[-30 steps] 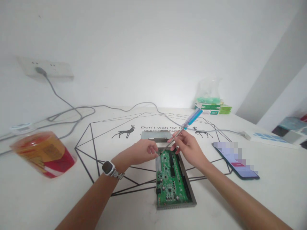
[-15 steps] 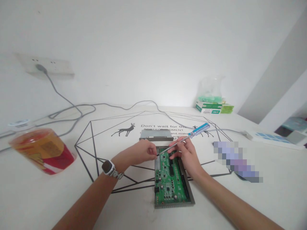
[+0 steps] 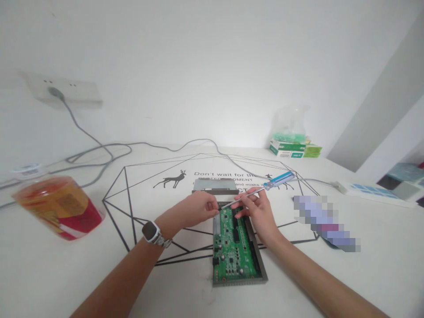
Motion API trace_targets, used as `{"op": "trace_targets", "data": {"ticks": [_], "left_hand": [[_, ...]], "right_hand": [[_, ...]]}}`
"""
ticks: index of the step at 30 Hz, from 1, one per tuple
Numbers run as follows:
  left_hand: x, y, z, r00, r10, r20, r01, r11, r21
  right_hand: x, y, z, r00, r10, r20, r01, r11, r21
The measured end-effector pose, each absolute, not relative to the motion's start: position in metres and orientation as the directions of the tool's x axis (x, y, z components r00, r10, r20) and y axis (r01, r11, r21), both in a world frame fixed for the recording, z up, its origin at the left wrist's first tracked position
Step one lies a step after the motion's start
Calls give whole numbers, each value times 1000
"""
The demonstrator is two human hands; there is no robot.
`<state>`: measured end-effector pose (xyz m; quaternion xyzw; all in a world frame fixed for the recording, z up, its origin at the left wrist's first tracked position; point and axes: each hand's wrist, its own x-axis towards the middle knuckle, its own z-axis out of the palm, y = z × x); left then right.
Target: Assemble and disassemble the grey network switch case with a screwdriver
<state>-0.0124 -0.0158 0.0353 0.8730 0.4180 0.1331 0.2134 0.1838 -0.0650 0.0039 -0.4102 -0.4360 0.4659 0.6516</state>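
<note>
A green circuit board [image 3: 233,247] lies in a grey metal housing [image 3: 262,265] in front of me. My right hand [image 3: 256,210] holds a screwdriver [image 3: 278,179] with a blue and clear handle by its shaft. The shaft slants down to the left, and its tip is at the board's far left corner. My left hand [image 3: 200,210], with a watch [image 3: 150,232] on the wrist, is closed at that same corner, its fingertips pinched beside the screwdriver tip. Whatever is between those fingers is too small to make out. Behind the housing lies a flat grey metal plate [image 3: 215,185].
An orange and red plastic container [image 3: 59,207] stands at the left. A grey cable [image 3: 185,143] runs along the back to a power strip [image 3: 377,192]. Small boxes [image 3: 287,148] with a plastic bag sit at the back right. A pixelated object [image 3: 326,223] lies at the right.
The screwdriver lies at a slightly flatter slant, its tip shifted a little toward the board's far left corner. My left hand has moved slightly with it.
</note>
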Motion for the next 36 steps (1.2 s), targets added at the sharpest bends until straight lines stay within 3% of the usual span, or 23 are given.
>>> {"op": "trace_targets", "data": {"ticks": [10, 25, 36], "left_hand": [[-4, -19, 28, 636, 739, 223, 549, -636, 542], [-9, -15, 33, 619, 738, 269, 479, -626, 615], [-5, -21, 42, 501, 768, 400, 434, -622, 651]], "right_hand": [[183, -64, 0, 153, 969, 194, -284, 232, -930], [183, -63, 0, 229, 965, 129, -352, 206, -913], [187, -62, 6, 219, 976, 11, -533, 129, -836]]}}
